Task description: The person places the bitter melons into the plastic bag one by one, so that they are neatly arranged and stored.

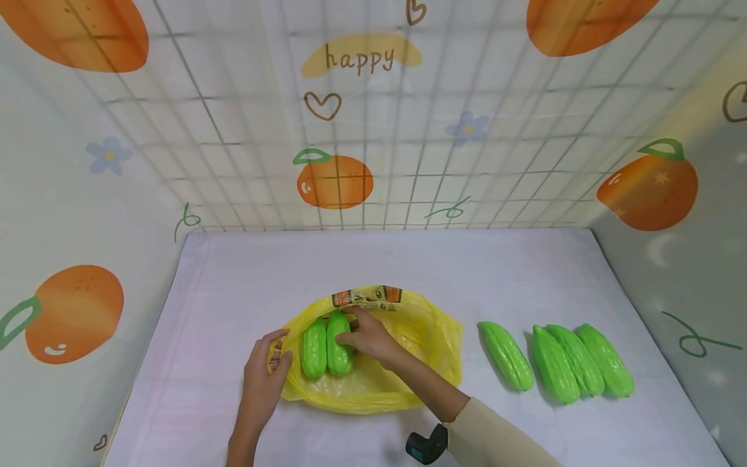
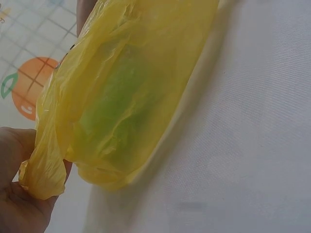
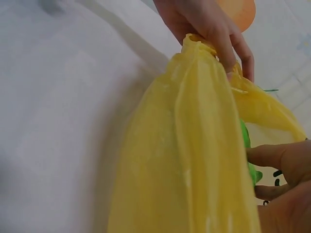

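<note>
A yellow plastic bag point(image 1: 408, 383) lies spread with its mouth up at the middle of the table. Inside its left half, two ridged green gourds point(image 1: 314, 350) lie side by side. My left hand point(image 1: 265, 376) pinches the bag's left edge between thumb and fingers; in the left wrist view the bunched film point(image 2: 46, 174) sits in that grip. My right hand point(image 1: 370, 334) reaches into the bag and holds the right-hand gourd point(image 1: 338, 357) by its upper part. In the right wrist view, bag film hides most of this gourd point(image 3: 245, 136).
Several more green gourds point(image 1: 554, 363) lie on the white tabletop point(image 1: 245, 259) right of the bag. A dark device point(image 1: 426, 446) is by my right sleeve. Printed curtains point(image 1: 262, 162) close in the back and sides.
</note>
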Tool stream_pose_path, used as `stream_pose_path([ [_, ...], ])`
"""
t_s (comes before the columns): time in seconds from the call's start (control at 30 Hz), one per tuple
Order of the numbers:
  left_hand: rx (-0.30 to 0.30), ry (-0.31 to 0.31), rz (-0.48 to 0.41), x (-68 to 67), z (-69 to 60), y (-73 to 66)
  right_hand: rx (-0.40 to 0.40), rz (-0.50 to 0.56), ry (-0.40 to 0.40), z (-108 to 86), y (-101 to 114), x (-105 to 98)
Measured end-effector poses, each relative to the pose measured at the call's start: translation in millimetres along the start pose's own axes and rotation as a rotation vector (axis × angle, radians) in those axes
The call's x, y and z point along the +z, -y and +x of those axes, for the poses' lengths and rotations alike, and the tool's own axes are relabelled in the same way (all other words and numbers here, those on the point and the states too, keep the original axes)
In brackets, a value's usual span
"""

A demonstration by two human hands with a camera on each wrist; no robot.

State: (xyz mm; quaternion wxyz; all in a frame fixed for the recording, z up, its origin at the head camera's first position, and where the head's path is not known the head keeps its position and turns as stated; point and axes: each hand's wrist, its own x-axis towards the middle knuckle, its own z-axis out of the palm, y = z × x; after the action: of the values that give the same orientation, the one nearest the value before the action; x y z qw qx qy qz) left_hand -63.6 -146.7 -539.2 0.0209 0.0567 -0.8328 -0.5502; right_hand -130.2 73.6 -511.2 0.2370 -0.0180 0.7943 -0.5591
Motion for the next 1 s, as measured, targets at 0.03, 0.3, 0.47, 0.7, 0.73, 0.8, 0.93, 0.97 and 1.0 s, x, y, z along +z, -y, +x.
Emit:
stream_pose_path([
  [0.03,0.0,-0.001,0.002,0.1,0.2,0.0,0.0,0.002,0.0,-0.3,-0.1,0.5],
  [0.3,-0.004,-0.002,0.009,0.1,0.9,-0.4,-0.02,-0.041,-0.002,-0.8,-2.3,1.2],
  [0.47,-0.004,-0.002,0.008,-0.6,0.7,0.8,-0.009,-0.059,-0.008,-1.3,-2.8,-0.8],
  [0.7,-0.015,0.002,0.004,-0.1,1.0,1.6,-0.005,-0.093,-0.028,-4.6,-1.5,-5.5],
  [0.73,-0.014,-0.001,0.003,-0.1,1.1,1.7,-0.007,-0.098,-0.027,-5.4,-1.3,-6.3],
  [0.8,-0.014,-0.004,0.001,-0.1,1.1,1.8,-0.025,-0.107,-0.02,-8.2,0.1,-8.1],
  [0.93,-0.016,-0.002,-0.008,0.0,1.0,1.7,-0.046,-0.12,-0.01,-14.2,4.2,-11.9],
  [0.97,-0.018,0.002,-0.011,0.0,0.9,1.5,-0.051,-0.124,-0.008,-15.6,5.2,-12.9],
  [1.0,-0.018,0.005,-0.012,-0.1,0.8,1.0,-0.052,-0.129,-0.006,-16.8,6.2,-13.8],
])
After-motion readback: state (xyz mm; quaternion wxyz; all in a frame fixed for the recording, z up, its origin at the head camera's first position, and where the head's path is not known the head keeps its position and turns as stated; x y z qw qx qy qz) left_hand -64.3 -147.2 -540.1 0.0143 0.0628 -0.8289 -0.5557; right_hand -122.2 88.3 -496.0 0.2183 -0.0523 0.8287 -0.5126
